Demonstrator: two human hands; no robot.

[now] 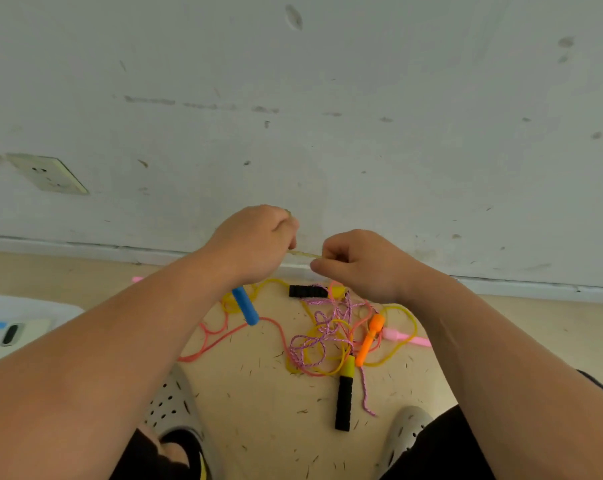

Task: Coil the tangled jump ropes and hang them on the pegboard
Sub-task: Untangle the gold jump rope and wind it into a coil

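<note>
1. Stretching straight, a short length of yellow rope (303,253) is pinched between the curled fingers of the left hand (255,240) and the right hand (359,265).
2. The tangled jump ropes (328,336) are spread on the floor (258,393) beneath, with a blue handle (245,305), a black handle (343,403) and an orange handle (369,341) among them.
3. A pale flat object (14,332) is carried in the white tray (33,306) at left.
</note>
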